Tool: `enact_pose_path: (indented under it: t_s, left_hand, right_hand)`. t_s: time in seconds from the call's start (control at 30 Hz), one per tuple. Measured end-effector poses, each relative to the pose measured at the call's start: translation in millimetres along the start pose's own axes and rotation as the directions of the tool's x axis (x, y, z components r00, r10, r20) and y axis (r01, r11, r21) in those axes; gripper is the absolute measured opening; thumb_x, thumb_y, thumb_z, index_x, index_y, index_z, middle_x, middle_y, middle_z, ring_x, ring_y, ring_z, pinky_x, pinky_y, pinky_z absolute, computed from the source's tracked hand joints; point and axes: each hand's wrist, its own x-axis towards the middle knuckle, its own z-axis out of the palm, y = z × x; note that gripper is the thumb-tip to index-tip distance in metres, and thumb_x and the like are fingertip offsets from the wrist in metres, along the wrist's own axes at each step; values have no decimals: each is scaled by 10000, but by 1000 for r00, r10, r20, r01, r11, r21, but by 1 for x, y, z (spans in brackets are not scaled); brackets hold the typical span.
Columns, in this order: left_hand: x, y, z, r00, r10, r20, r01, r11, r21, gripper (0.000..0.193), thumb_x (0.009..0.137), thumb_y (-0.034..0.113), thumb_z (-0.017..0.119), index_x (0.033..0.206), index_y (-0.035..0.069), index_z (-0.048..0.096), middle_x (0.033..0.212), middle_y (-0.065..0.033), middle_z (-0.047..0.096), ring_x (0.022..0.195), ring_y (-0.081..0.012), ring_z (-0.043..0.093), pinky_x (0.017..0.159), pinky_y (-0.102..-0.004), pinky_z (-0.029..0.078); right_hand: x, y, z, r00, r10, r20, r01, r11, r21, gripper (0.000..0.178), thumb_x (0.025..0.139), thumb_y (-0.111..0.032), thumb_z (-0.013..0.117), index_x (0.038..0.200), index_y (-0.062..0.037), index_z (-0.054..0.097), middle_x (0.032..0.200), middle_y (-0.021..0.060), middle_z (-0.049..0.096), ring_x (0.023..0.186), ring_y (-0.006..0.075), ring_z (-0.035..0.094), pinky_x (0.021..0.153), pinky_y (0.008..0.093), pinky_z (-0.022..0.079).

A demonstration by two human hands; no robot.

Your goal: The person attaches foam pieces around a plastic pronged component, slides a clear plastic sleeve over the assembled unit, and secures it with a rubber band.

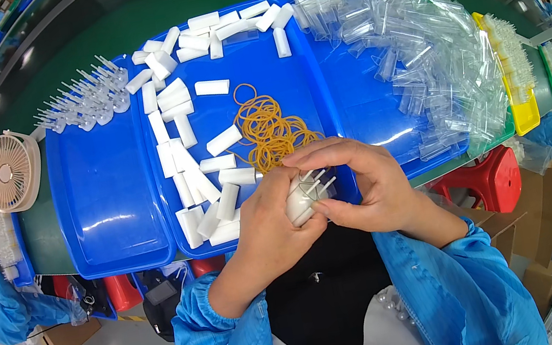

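Note:
My left hand (271, 219) is closed around a white piece with several thin prongs (299, 205), held just past the front edge of the middle blue tray (267, 78). Thumb and fingers of my right hand (367, 186) pinch its pronged end, where a clear plastic edge seems to sit around the prongs. My palms hide the rest of the piece. Beyond my hands lies a loose heap of tan rubber bands (266, 127). White foam-like blocks (175, 105) line the left and far sides of that tray.
Clear plastic sleeves (416, 44) pile up in the right blue tray (360, 102). Similar white pronged pieces (86, 102) stand at the far end of the left blue tray (117, 234). A beige fan (9, 172) is at far left, a red stool (484, 181) at right. Co-workers sit both sides.

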Motion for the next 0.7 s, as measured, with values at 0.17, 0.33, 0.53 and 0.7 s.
enact_pose_path:
  t_s: [0.17, 0.33, 0.53, 0.7]
  left_hand:
    - [0, 1, -2, 997, 19, -75, -11, 994, 110, 382, 665, 56, 675, 1006, 14, 509, 860, -169, 603, 775, -349, 623, 636, -383, 503]
    - [0, 2, -2, 999, 6, -37, -2, 994, 105, 378, 658, 27, 665, 1000, 15, 504, 840, -168, 604, 753, -355, 622, 623, -389, 504]
    - [1, 0, -6, 989, 105, 100, -123, 973, 197, 383, 623, 50, 692, 952, 22, 498, 811, -157, 590, 717, -339, 612, 591, -398, 490]
    - [0, -3, -3, 971, 162, 174, -204, 942, 265, 386, 607, 74, 713, 924, 31, 498, 785, -134, 576, 703, -314, 606, 581, -384, 483]
  right_hand:
    - [-2, -3, 4, 992, 113, -53, -110, 993, 52, 294, 724, -50, 663, 1007, -57, 586, 1102, 111, 611, 968, 226, 614, 829, 317, 479]
    - [-1, -1, -5, 1000, -19, 14, 22, 983, -182, 234, 728, -53, 676, 946, -65, 594, 1029, 81, 632, 893, 206, 626, 699, 287, 492]
    - [6, -18, -20, 976, 187, 107, -155, 954, -255, 280, 677, -75, 735, 916, -57, 589, 927, 66, 626, 792, 195, 621, 665, 306, 492]
    - [9, -20, -27, 957, 197, 211, -125, 941, -313, 277, 650, -91, 745, 873, -54, 585, 834, 69, 599, 752, 226, 609, 652, 305, 490]
